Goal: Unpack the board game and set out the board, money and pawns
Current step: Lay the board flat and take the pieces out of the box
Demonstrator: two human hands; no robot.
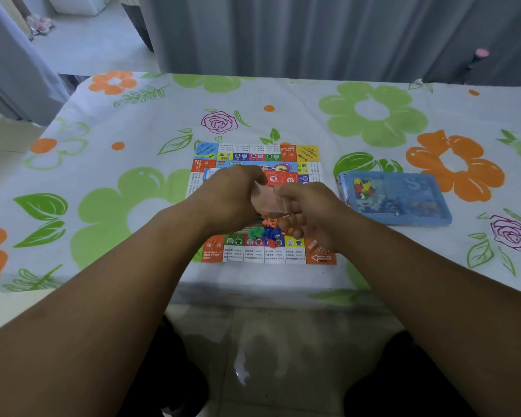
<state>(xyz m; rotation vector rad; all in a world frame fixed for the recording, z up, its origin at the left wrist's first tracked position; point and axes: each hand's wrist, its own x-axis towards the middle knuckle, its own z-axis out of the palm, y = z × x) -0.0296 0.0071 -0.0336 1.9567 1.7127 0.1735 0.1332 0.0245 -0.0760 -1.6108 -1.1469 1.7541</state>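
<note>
2 arms show, both bare from the wrist to the lower edge of the view. The left forearm (103,296) and the right forearm (418,281) look thick and smooth, widened toward the frame edges by the wide lens. The wrists narrow slightly before the left hand (229,195) and the right hand (312,215), both bare as well; knuckles and finger creases are softened by blur. Below the arms, 2 legs wear dark, almost black cloth: the left leg (166,371) and the right leg (403,377). The kind of garment cannot be told.
</note>
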